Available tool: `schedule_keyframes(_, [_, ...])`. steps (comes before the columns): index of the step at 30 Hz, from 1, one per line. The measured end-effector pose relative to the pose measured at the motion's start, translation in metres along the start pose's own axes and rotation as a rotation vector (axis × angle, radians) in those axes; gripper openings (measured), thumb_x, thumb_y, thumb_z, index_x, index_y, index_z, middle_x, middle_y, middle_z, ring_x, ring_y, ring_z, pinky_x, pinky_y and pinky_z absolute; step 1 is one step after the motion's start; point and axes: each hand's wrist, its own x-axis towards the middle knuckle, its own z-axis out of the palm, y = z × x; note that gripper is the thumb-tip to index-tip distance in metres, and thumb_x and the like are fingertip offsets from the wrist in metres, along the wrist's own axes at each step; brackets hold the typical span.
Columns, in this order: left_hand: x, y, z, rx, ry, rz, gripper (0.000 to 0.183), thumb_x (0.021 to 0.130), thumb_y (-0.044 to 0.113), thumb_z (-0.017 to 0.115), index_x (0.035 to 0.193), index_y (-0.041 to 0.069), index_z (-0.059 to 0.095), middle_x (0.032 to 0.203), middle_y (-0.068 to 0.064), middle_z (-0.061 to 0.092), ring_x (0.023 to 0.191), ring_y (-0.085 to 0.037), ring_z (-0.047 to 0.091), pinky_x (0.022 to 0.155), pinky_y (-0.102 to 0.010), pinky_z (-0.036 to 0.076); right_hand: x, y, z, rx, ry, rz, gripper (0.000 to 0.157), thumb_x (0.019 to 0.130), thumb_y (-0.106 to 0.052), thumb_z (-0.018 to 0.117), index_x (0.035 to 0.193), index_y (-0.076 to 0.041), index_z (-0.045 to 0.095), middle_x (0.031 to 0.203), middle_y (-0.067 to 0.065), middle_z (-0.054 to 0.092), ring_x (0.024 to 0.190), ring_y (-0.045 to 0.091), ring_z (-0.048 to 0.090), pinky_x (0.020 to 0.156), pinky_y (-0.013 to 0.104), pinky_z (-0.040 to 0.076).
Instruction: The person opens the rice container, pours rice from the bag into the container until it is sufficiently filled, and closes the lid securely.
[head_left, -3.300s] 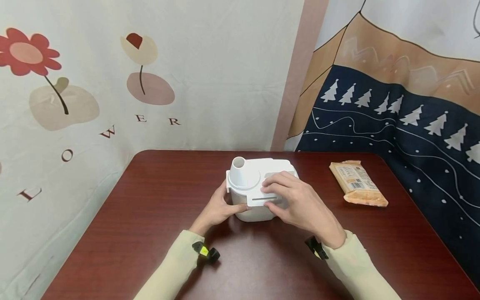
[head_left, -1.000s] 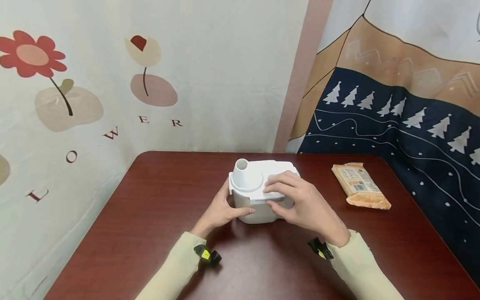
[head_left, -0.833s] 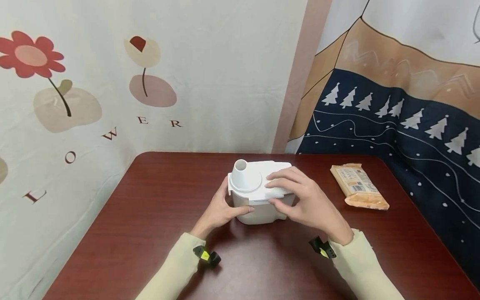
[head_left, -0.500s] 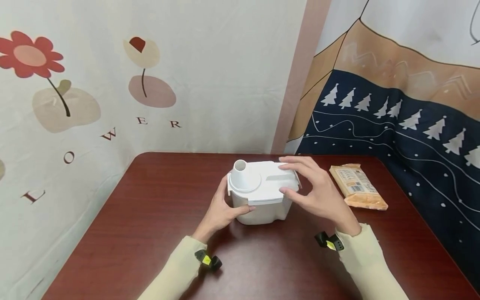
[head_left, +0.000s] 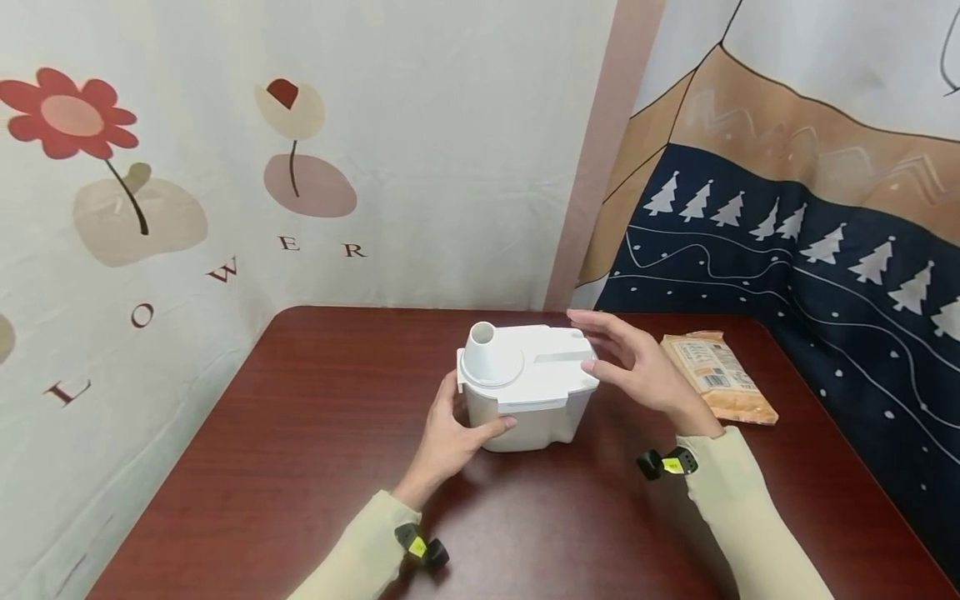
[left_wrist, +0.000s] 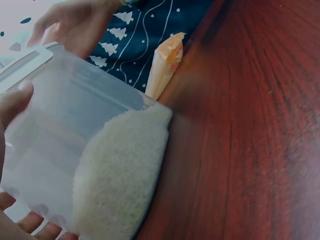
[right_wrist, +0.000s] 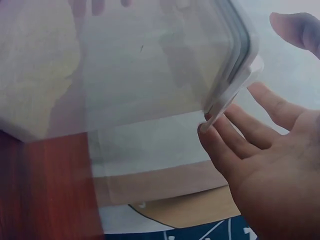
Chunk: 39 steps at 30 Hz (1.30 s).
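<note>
A rice container (head_left: pixel 532 425) with a white lid (head_left: pixel 547 385) stands upright on the table. A cone-shaped spout rises at the lid's left. Through the cloudy wall, rice (left_wrist: pixel 120 175) shows at the bottom in the left wrist view. My left hand (head_left: pixel 447 437) grips the container's left side, thumb across the front. At the lid's right end is my right hand (head_left: pixel 637 367), thumb raised and apart from the other fingers. In the right wrist view, its fingertips touch the lid's end flap (right_wrist: pixel 235 92). The container's back is hidden in the head view.
An orange-and-cream plastic packet (head_left: pixel 720 379) lies at the right of the dark red table (head_left: pixel 300 467), just beyond my right hand. A printed curtain (head_left: pixel 450 167) hangs behind the table's far edge.
My right hand has moved right, from the lid's front edge and top to its right end. My left hand has kept its hold on the container, which stays in place.
</note>
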Motion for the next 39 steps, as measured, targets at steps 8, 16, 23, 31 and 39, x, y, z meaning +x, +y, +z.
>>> schedule_keyframes(8, [0.001,-0.002,0.003,0.028,0.001,-0.002,0.085,0.073,0.027,0.094,0.144,0.023,0.048,0.136,0.0,0.058,0.122,-0.025,0.064,0.106,-0.046,0.052,0.002,0.01,-0.002,-0.02,-0.044,-0.014,0.043,0.096,-0.006,0.07,0.138,-0.01,0.062,0.151,0.008,0.054,0.136,0.008,0.051,0.112,0.015,0.042])
schedule_keyframes(16, [0.002,-0.003,0.001,0.029,-0.03,0.013,0.084,0.074,0.028,0.093,0.144,0.024,0.047,0.135,0.0,0.06,0.12,-0.024,0.063,0.104,-0.047,0.053,-0.003,0.01,0.002,-0.026,-0.005,0.046,0.046,0.096,-0.013,0.072,0.141,-0.014,0.061,0.151,0.003,0.054,0.137,0.013,0.051,0.111,0.014,0.041])
schedule_keyframes(23, [0.009,-0.006,-0.008,-0.027,-0.113,-0.015,0.087,0.077,0.024,0.092,0.149,0.025,0.044,0.137,-0.005,0.06,0.123,-0.03,0.064,0.104,-0.048,0.054,-0.01,0.007,0.008,-0.061,0.037,0.086,0.046,0.096,-0.018,0.073,0.141,-0.02,0.062,0.15,-0.001,0.055,0.138,0.019,0.051,0.11,0.012,0.042])
schedule_keyframes(31, [0.028,-0.011,-0.021,-0.068,-0.237,-0.001,0.085,0.079,0.014,0.089,0.15,0.023,0.043,0.141,-0.006,0.058,0.129,-0.03,0.061,0.111,-0.049,0.049,-0.018,-0.004,0.016,-0.167,0.107,0.114,0.043,0.095,-0.024,0.075,0.137,-0.025,0.065,0.148,-0.005,0.056,0.139,0.015,0.048,0.116,0.027,0.043])
schedule_keyframes(39, [0.039,-0.013,-0.026,-0.109,-0.295,0.009,0.088,0.08,0.011,0.087,0.154,0.023,0.04,0.138,-0.01,0.061,0.127,-0.03,0.062,0.112,-0.049,0.049,-0.02,-0.012,0.022,-0.228,0.14,0.12,0.042,0.094,-0.025,0.077,0.134,-0.023,0.066,0.148,0.001,0.056,0.138,0.02,0.051,0.114,0.042,0.047])
